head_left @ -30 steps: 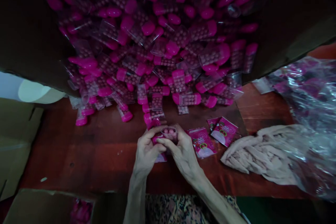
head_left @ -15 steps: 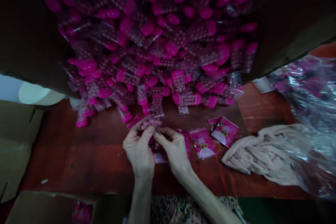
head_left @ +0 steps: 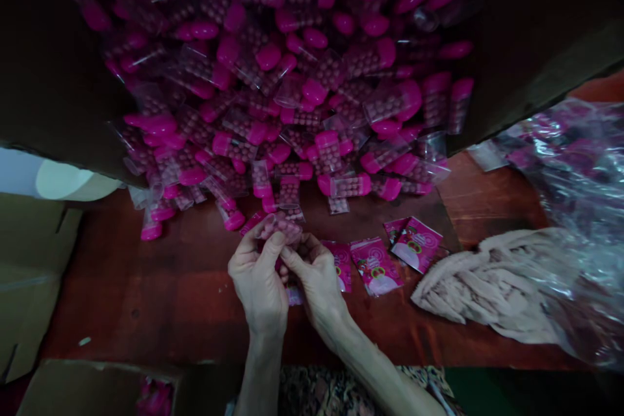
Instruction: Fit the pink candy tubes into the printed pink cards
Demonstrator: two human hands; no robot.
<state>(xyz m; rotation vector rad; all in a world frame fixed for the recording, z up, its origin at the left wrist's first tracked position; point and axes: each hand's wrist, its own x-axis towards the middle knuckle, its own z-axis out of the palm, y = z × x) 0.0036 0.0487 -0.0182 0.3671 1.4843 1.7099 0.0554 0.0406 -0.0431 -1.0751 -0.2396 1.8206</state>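
My left hand (head_left: 258,283) and my right hand (head_left: 314,279) meet over the red-brown table (head_left: 160,292). Together they pinch a small clear tube of pink balls (head_left: 280,226) with a pink label under it. A big heap of clear tubes with pink caps (head_left: 292,78) spills from a tipped cardboard box just beyond my fingers. Pink printed labels (head_left: 377,266) lie flat to the right of my right hand.
A beige cloth (head_left: 482,286) and a crinkled clear plastic bag (head_left: 580,208) lie on the right. Cardboard (head_left: 29,273) stands at the left. An open carton with pink items (head_left: 97,390) sits at the near left edge. A pale round object (head_left: 63,179) is at far left.
Both hands have shifted left and slightly away from me with the tube. The tube went from upright, mouth toward me, to lying sideways between my fingertips.
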